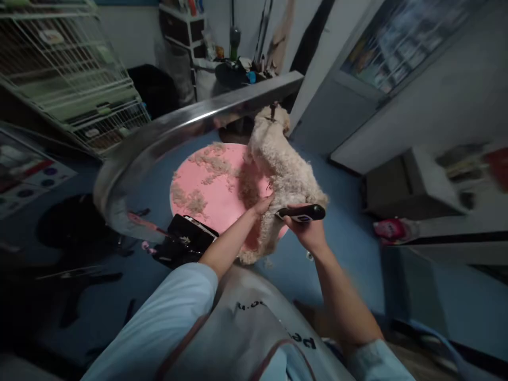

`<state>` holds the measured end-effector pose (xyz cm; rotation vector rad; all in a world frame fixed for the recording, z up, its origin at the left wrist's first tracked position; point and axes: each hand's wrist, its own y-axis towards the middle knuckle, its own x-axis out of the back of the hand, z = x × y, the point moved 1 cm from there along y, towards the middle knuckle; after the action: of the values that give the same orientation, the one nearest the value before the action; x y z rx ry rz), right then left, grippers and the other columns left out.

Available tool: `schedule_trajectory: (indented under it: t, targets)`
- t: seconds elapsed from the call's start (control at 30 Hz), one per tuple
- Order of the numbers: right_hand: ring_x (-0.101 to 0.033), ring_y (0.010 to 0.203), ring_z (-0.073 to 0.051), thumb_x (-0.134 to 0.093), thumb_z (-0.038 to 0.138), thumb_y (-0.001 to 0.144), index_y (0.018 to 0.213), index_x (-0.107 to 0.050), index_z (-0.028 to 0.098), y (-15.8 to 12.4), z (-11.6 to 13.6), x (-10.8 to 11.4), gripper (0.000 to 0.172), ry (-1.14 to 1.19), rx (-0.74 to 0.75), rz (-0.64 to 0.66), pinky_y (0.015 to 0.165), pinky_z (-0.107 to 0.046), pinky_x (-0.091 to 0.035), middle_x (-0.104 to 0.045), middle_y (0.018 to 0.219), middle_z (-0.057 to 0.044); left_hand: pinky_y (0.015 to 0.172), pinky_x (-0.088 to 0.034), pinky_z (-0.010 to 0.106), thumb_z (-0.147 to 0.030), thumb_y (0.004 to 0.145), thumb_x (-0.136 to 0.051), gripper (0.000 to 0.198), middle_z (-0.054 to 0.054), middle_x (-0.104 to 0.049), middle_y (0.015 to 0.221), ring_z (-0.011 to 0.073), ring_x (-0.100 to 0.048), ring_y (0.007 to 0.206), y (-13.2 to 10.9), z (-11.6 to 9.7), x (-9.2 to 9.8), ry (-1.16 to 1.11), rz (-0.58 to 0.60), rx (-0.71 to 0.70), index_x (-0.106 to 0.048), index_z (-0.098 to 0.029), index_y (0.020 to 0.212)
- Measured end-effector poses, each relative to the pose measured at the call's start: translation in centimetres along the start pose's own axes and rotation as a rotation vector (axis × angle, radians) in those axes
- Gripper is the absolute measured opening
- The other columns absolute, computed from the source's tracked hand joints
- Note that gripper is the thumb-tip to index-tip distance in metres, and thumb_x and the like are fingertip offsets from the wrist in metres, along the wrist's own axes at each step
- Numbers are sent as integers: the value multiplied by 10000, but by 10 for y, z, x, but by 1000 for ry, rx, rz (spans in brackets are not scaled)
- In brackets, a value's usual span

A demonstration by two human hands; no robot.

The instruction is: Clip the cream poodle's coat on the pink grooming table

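A small cream curly-haired dog stands on a round pink table, facing away, its neck tied to a metal arm. My left hand grips the dog's hind leg. My right hand is closed round a black hair clipper, held against the dog's rear flank. Clumps of cut fur lie on the pink top.
A black pouch with tools lies at the table's near edge. White wire cages stand at left. A cluttered shelf is at the back, and a grey cabinet at right. The floor is blue.
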<state>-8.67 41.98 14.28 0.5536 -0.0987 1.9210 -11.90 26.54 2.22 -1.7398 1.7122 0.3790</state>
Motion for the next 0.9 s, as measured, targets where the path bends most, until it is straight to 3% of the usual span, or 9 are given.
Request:
schedule_trajectory:
  t: [0.07,0.13,0.2,0.33,0.43,0.5,0.6,0.8,0.9]
  targets:
    - [-666,683,-183,-797,384,656,859,-640,189,25,15,3,322,-67,3,16,666,-335,-563,-712,818,-41,825,-473,350,-501,935,-433,489,138,-709,877,201,-595,823,-17,16,1,-209,207,169,-634,-63,1015]
    - [-603,560,-142,-739,414,704,875,-618,185,54,31,7,311,-70,15,-86,551,-295,-524,-695,785,-31,809,-475,343,-501,902,-471,508,150,-701,898,219,-617,841,-36,36,4,-314,349,344,-625,-40,1050]
    - [-550,511,-123,-703,427,717,952,-588,191,87,46,6,352,-100,53,-173,486,-276,-477,-680,808,-25,727,-465,294,-394,865,-544,385,86,-664,750,176,-602,712,-47,54,6,-357,311,352,-624,-61,1039]
    - [-565,637,-174,-746,430,647,902,-580,183,135,62,-23,392,-441,104,65,579,-318,-481,-628,750,-22,561,-354,196,-185,857,-545,136,-48,-424,506,84,-410,490,-48,68,-2,-468,173,149,-611,-130,962]
    - [-558,668,-191,-737,480,649,845,-575,190,145,68,-45,386,-644,170,287,633,-341,-479,-605,719,-17,513,-295,181,-150,853,-531,53,-63,-357,501,67,-324,468,-48,73,-11,-546,161,108,-581,-138,866]
    - [-562,676,-198,-684,512,699,870,-573,197,148,73,-48,376,-706,245,271,654,-352,-479,-602,722,-16,509,-296,191,-139,824,-549,32,-65,-346,495,68,-322,464,-52,82,-19,-581,165,85,-571,-138,846]
    - [-585,754,-237,-670,510,713,961,-575,201,154,74,-48,407,-796,359,134,714,-387,-478,-616,783,-40,530,-340,216,-164,770,-599,117,-61,-392,503,81,-395,475,-61,104,-36,-575,189,43,-578,-136,882]
    - [-556,627,-219,-696,545,684,805,-582,185,151,44,-66,396,-919,222,429,624,-354,-453,-565,636,-30,550,-384,231,-313,699,-671,318,-83,-411,508,92,-466,490,-62,144,-69,-467,234,-33,-577,-141,949]
    - [-520,592,-183,-668,568,692,728,-551,195,151,51,-53,393,-867,275,442,597,-331,-440,-535,611,-3,534,-380,233,-307,712,-637,301,-78,-424,507,97,-468,485,-60,157,-78,-453,225,-83,-575,-141,955]
